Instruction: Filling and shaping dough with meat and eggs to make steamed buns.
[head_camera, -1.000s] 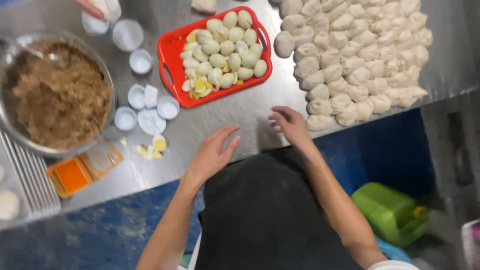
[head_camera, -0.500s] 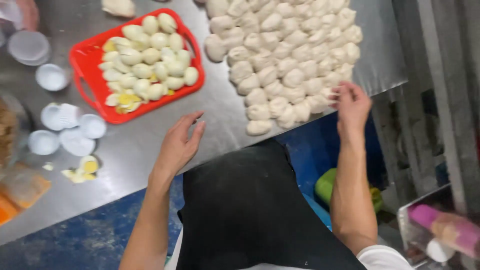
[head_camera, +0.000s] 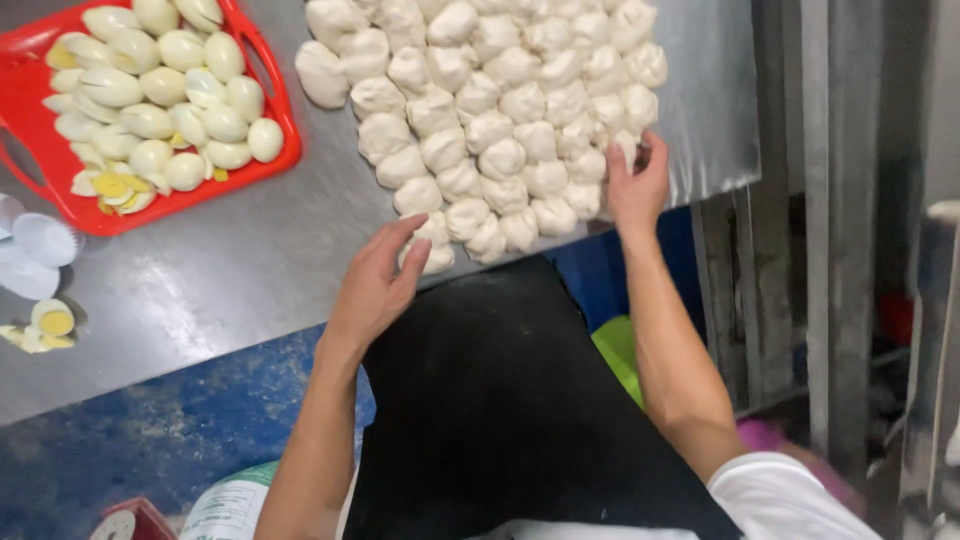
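Head view, looking down at your two bare hands over a steel tabletop (head_camera: 230, 270).

Item 1: your left hand (head_camera: 378, 280). Its grip is lying open, fingers loosely spread and holding nothing; the fingertips are reaching the nearest dough ball (head_camera: 436, 258) at the tabletop's near edge, seemingly touching it, though the contact is hard to confirm from this angle.

Item 2: your right hand (head_camera: 636, 182). Its grip is also standing open, fingers extended flat and pressing against the right-hand edge of the dough mass; it is closing on nothing.

Item 3: dough balls (head_camera: 490, 100). Many pale, roughly rounded lumps are sitting packed against one another in rows on the tabletop, filling the space between your two hands and running to the top of the frame.

Item 4: red tray (head_camera: 272, 110). It is sitting to the left of the dough, apart from it, and is holding halved boiled eggs (head_camera: 150, 90), whites and some yolks showing.

Item 5: small white cups (head_camera: 40, 240), lying at the far left edge, with egg pieces (head_camera: 45, 325) just below them.

Item 6: black apron (head_camera: 500, 400), covering your front below the tabletop edge.
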